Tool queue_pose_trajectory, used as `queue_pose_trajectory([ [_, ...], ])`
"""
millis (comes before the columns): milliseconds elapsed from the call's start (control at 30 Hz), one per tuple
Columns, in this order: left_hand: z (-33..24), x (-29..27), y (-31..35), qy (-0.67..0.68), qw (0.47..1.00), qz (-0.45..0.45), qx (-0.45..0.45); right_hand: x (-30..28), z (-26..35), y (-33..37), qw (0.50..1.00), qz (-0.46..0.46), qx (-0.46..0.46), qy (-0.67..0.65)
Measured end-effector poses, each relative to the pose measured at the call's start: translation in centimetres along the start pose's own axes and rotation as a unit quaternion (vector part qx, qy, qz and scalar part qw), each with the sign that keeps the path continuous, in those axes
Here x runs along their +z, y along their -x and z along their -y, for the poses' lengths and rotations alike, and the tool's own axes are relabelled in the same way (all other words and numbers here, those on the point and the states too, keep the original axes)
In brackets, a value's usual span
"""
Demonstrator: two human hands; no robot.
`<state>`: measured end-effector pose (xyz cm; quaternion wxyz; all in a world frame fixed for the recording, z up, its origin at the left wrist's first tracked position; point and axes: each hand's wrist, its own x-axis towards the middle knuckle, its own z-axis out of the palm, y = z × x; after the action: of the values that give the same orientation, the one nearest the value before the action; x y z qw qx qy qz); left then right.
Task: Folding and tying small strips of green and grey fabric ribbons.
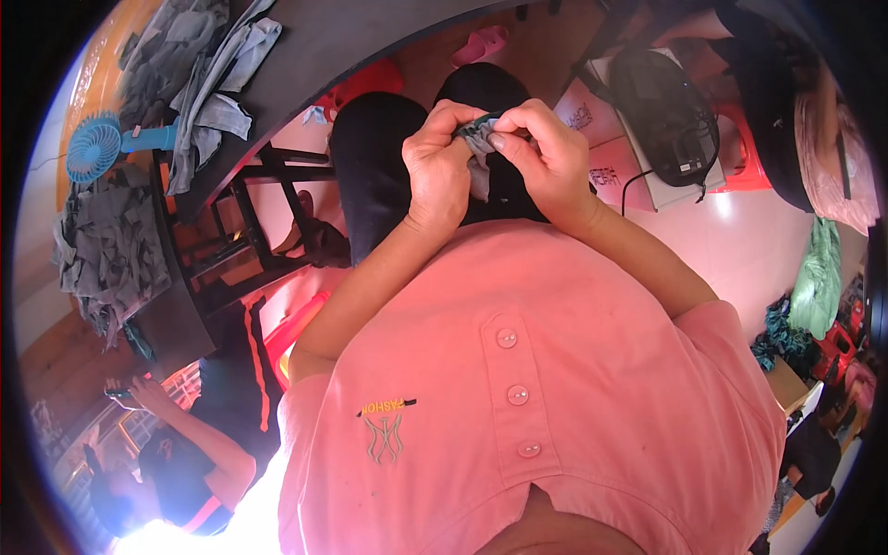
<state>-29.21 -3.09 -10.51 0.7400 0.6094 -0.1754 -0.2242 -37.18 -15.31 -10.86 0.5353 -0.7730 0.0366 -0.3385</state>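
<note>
Both of my hands meet above my lap, pinching one small piece of grey fabric (478, 145) with a dark green edge along its top. My left hand (439, 166) grips the fabric's left side between thumb and bent fingers. Close beside it, my right hand (548, 162) pinches the upper right corner, thumb and forefinger pressed together. A loose end of the fabric hangs down between the hands over my dark trousers (370, 176). Part of the cloth is hidden behind my fingers.
A dark table (305, 46) at the upper left bears grey cloth pieces (227, 116) and a blue fan (93, 148). Boxes with a black backpack (666, 116) stand at the right, near a red stool (745, 153). Another person (185, 462) sits at the lower left.
</note>
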Motion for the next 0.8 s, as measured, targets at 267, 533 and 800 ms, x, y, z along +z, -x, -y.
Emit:
queue_pose_trajectory([
  [267,-1.0,0.3,1.0,0.039,0.999,0.03,-0.018,-1.2,-0.3,-1.2,0.992,0.057,0.057,-0.1],
  [533,0.2,-0.1,0.6,0.007,1.0,0.005,0.011,-0.9,1.5,-0.3,0.993,0.039,-0.071,0.088],
  [800,0.0,0.9,0.8,-0.054,0.997,0.019,0.06,-0.7,0.9,0.0,0.995,0.087,0.04,-0.004],
])
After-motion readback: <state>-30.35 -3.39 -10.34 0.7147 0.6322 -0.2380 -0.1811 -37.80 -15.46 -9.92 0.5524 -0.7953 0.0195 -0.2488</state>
